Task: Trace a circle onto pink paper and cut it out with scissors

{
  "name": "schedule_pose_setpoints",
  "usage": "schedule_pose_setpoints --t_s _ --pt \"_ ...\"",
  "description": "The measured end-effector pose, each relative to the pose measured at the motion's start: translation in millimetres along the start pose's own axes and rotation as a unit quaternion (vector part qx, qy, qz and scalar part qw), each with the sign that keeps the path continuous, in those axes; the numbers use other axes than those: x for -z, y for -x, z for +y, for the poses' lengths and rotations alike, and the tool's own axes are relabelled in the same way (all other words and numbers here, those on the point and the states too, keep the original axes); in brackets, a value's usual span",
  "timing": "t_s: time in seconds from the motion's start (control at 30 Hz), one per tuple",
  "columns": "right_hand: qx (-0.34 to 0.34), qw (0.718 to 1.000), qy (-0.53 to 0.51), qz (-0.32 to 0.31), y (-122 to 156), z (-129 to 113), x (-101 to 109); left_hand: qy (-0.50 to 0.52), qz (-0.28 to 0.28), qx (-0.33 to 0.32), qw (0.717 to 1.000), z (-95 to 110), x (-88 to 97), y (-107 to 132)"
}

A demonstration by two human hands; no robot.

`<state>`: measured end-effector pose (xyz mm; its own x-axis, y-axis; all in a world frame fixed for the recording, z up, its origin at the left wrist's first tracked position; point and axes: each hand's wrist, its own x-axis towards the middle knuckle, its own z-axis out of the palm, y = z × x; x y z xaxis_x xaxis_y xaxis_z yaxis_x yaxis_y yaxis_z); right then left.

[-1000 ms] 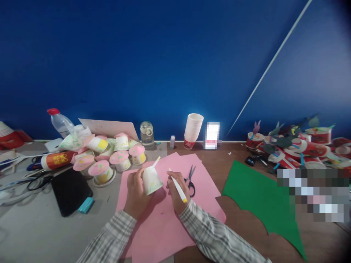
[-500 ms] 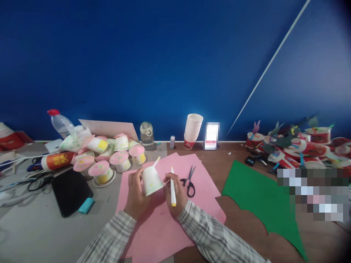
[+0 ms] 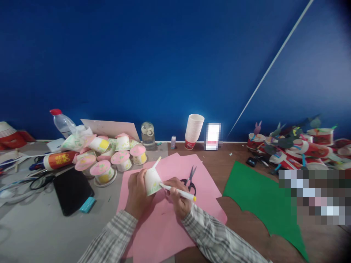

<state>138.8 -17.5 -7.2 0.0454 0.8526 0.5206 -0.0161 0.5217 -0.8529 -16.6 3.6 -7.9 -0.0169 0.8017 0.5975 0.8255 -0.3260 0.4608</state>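
My left hand point(image 3: 139, 190) is closed around a white paper cup point(image 3: 152, 180), held upside down and tilted. Yellow and green marks show near its rim, and a pale strip point(image 3: 157, 162) stands up from its base. In my right hand point(image 3: 177, 200) is a white marker point(image 3: 181, 193) with a yellow end, its tip against the cup's side near the rim. Both hands are over pink paper sheets point(image 3: 164, 233). Black-handled scissors point(image 3: 190, 180) lie on the pink paper just beyond my right hand.
Several decorated cups with pink tops point(image 3: 102, 171) stand at the left, near a black tablet-like slab point(image 3: 73, 191). A tall stack of paper cups point(image 3: 194, 129) and a glass jar point(image 3: 148, 135) stand by the blue wall. Green paper point(image 3: 260, 201) and red cup crafts point(image 3: 312, 148) lie right.
The marker has swung from upright to slanting, and its tip has come to the cup's side. The cup has tilted a little in my left hand.
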Motion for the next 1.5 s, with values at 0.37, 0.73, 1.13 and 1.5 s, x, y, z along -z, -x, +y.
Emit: schedule_pose_setpoints --t_s 0.37,0.73,1.13,1.5 --pt "-0.114 0.988 -0.090 0.050 -4.4 5.1 -5.5 -0.005 -0.017 0.000 1.000 3.4 2.5 1.1" --pt "-0.145 0.984 -0.095 0.042 -3.6 6.6 -6.1 -0.005 -0.025 -0.003 1.000 2.8 2.4 2.0" --pt "-0.138 0.986 -0.082 0.036 -2.8 8.8 -5.4 -0.016 -0.023 -0.011 1.000 1.3 1.0 1.8" --pt "-0.140 0.986 -0.081 0.041 -2.7 10.7 -4.4 -0.022 -0.030 -0.014 0.999 2.7 2.6 2.0"
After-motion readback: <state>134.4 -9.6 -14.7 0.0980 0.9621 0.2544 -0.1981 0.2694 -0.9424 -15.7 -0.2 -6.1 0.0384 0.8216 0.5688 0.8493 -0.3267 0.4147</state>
